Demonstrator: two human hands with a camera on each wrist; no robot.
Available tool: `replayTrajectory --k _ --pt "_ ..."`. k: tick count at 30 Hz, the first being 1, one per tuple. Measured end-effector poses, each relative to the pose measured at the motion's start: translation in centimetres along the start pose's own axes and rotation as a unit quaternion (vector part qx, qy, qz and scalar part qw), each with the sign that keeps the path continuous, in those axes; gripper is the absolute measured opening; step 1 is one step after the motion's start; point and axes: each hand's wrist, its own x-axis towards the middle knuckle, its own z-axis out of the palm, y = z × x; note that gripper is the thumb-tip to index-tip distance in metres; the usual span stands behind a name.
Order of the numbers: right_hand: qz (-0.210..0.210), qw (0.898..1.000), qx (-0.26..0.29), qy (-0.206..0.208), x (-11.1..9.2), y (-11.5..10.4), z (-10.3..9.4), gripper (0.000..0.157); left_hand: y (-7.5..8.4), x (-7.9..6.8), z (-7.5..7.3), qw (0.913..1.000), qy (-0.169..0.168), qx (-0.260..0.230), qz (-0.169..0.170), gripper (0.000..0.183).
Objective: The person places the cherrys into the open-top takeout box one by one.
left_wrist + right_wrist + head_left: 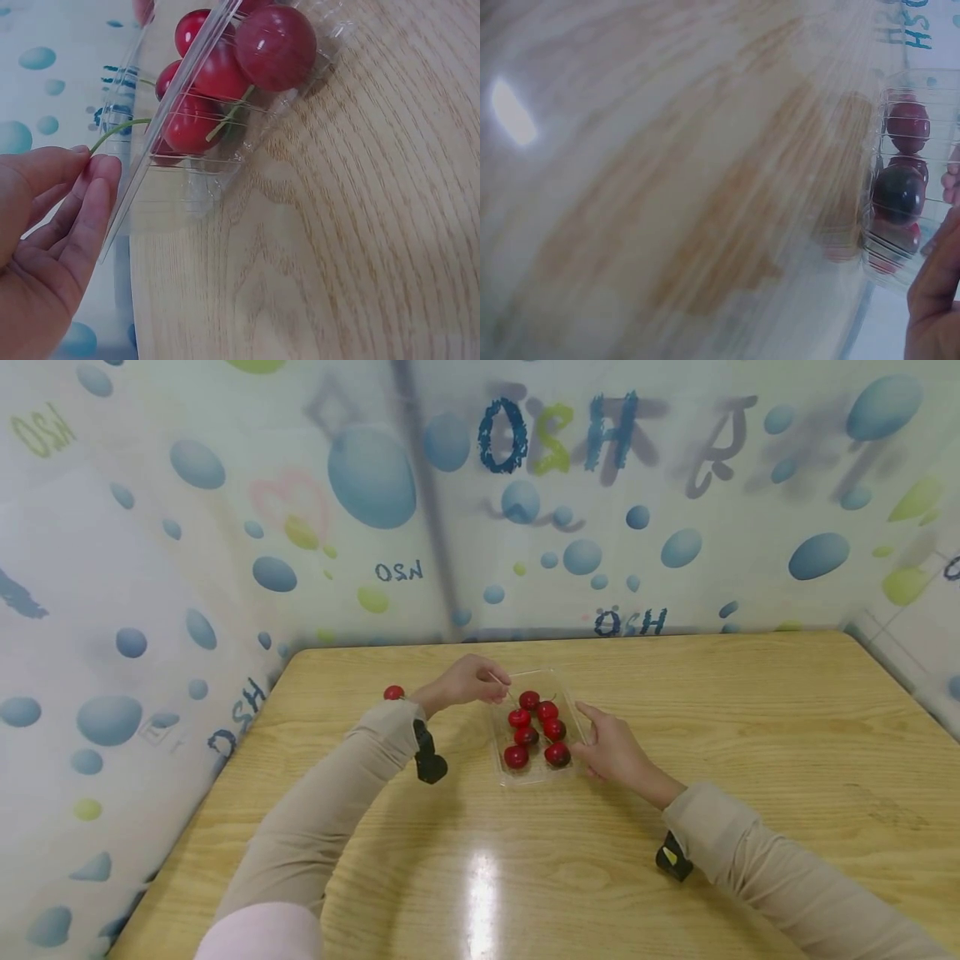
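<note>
Several dark red cherries (554, 729) lie in a clear plastic box (537, 780) on the table. At the box's far left corner, my left hand (468, 680) pinches a thin green stem (120, 127) between thumb and fingertips. The stem runs down to a cherry (519, 718) inside the box; in the left wrist view the clear wall partly obscures where they join. My right hand (615, 747) holds the box's right side, its fingers at the rim. Only part of that hand shows in the right wrist view.
One more cherry (393, 692) sits on the wooden table (480, 843), left of the box and just beyond my left wrist. Behind the table hangs a patterned curtain (517, 552) with blue spots and lettering. Each wrist carries a black camera strap.
</note>
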Motion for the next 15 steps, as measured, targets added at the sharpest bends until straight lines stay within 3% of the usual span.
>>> replayTrajectory --k 15 --pt "0.000 1.000 -0.003 0.001 -0.03 -0.01 -0.03 0.065 0.11 -0.91 -0.93 0.9997 0.022 0.013 0.002 0.025"
